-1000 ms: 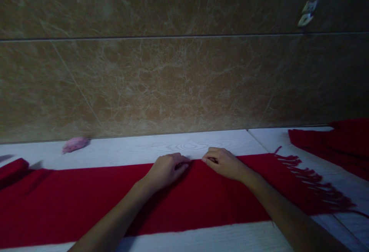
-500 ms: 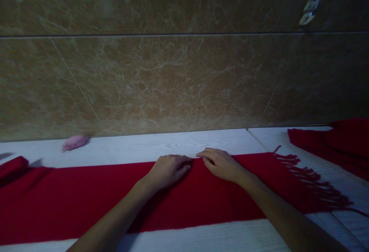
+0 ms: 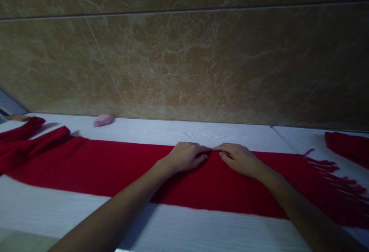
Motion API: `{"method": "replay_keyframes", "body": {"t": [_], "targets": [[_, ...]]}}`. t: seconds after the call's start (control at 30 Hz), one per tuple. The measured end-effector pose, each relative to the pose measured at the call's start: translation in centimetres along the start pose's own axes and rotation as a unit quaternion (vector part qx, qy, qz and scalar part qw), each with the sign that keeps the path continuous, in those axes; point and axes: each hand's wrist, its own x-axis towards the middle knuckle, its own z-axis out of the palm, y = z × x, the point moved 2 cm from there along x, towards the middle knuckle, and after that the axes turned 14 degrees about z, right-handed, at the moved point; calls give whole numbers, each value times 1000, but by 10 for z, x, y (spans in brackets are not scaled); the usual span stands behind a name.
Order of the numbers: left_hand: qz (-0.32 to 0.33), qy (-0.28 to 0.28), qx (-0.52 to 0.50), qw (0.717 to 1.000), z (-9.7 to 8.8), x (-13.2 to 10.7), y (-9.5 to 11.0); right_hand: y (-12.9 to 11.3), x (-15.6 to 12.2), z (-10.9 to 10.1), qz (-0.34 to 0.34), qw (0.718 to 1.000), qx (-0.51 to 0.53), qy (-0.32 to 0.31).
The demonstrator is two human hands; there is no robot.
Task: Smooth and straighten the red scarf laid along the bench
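Observation:
A red scarf with a fringed right end lies spread lengthwise across the white wood-grain surface. Near the middle of its far edge rests my left hand, index finger stretched to the right and thumb slightly apart. My right hand lies on the same edge, index finger pointing left so that the two fingertips nearly meet. Neither hand grips the fabric; both are open on top of it. Under the palms the cloth is hidden. Toward the left, the scarf bunches into raised folds.
Behind the scarf rises a brown marbled tile wall. A small pink object sits against its foot. More red fabric lies at the far right. The white surface shows between scarf and wall.
The view has tilted down and swung left, so everything appears shifted right, and more of the folded left end shows. Both hands keep nearly the same place on the scarf's far edge.

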Motion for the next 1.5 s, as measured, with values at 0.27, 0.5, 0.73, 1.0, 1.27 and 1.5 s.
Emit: {"method": "replay_keyframes", "body": {"t": [0.27,0.5,0.73,1.0,1.27,1.5], "targets": [[-19,-6,32,999,-1,1,5,-4,1,-1,23,1000,9,-4],[-40,-4,28,999,-2,0,6,3,4,4,42,997,60,-8],[-48,0,18,999,-2,-2,6,1,3,5,39,999,26,27],[-50,7,49,998,1,-3,4,-11,-3,5,23,998,-49,36],[-42,41,67,996,3,-6,7,-31,-10,-5,54,994,-92,8],[-10,105,77,991,-5,-9,10,-44,-47,10,77,993,-77,44]]}}
